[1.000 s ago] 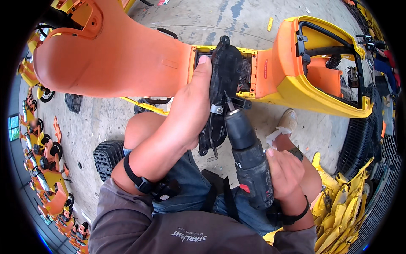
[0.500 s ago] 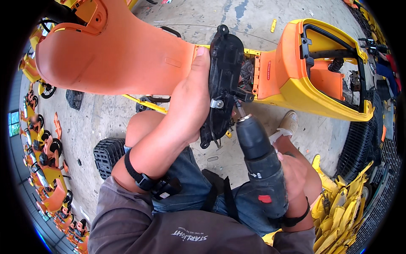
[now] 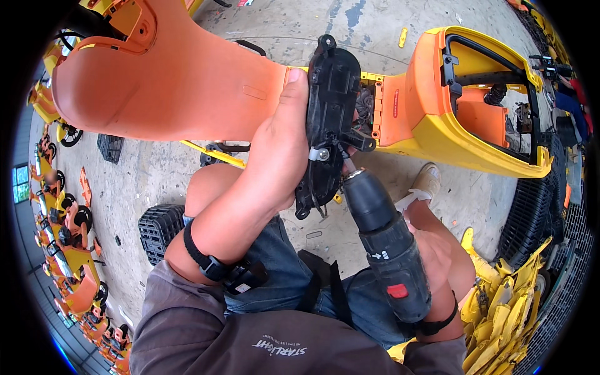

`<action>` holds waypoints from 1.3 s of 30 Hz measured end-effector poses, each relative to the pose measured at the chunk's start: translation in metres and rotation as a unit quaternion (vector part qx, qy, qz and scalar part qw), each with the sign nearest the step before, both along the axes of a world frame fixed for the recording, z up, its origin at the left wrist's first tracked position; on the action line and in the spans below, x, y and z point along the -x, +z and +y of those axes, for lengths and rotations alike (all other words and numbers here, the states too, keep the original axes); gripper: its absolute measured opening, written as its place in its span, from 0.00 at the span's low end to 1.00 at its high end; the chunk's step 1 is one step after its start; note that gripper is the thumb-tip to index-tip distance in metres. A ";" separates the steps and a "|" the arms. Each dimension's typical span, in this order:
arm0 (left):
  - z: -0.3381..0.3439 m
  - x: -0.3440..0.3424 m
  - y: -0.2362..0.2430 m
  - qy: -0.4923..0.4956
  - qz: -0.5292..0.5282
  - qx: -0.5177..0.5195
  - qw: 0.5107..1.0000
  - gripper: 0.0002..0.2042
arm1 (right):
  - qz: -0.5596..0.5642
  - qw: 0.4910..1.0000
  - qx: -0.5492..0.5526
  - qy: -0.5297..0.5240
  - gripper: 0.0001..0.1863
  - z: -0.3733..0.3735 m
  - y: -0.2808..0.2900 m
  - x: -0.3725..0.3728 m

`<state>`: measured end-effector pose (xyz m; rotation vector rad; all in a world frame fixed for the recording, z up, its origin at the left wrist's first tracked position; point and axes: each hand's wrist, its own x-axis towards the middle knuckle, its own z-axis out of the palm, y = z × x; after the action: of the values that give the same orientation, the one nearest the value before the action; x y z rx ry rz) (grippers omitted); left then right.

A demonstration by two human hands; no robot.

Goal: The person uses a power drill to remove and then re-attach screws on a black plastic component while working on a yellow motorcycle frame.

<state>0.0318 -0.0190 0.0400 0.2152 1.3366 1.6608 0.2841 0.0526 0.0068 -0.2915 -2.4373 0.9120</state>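
Note:
My left hand (image 3: 282, 147) is closed around a long black plastic housing (image 3: 332, 94), held upright over the gap in the middle of an orange and yellow scooter body (image 3: 409, 109). Its thumb lies along the housing's upper left edge. In my right hand (image 3: 432, 247) is a black cordless drill (image 3: 390, 250) with a red button. The drill's bit (image 3: 346, 161) points up and left, its tip at the housing's lower right side, close to a small metal clip (image 3: 320, 154). Whether the tip sits in a screw I cannot tell. Some fingertips show behind the housing.
A wide orange panel (image 3: 175, 81) spans the left. Wires (image 3: 365, 106) show in the gap. Black plastic crates (image 3: 161, 232) stand on the concrete floor. Yellow scrap panels (image 3: 503, 312) are piled at lower right. Several scooters (image 3: 78, 269) line the left side. A person (image 3: 572, 103) is at far right.
The drill has swung slightly, its bit tip moving a little left along the housing and its base a little right. The housing and my left hand have shifted only slightly left.

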 end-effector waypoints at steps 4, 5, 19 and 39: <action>-0.001 0.000 -0.005 0.001 0.014 -0.001 1.000 0.29 | 0.006 1.000 0.010 0.011 0.27 0.001 0.000 0.001; 0.000 0.000 -0.005 0.002 0.017 -0.003 1.000 0.29 | 0.009 1.000 0.013 0.014 0.27 0.001 0.000 0.002; 0.000 0.000 -0.007 -0.003 0.011 -0.008 1.000 0.29 | 0.004 1.000 0.008 0.013 0.27 0.000 0.001 0.000; 0.001 -0.002 -0.007 -0.012 0.024 -0.002 1.000 0.29 | -0.014 1.000 0.010 0.019 0.28 -0.001 0.003 -0.001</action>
<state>0.0334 -0.0184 0.0333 0.2725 1.3616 1.6478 0.2848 0.0517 0.0102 -0.2673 -2.4687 0.9552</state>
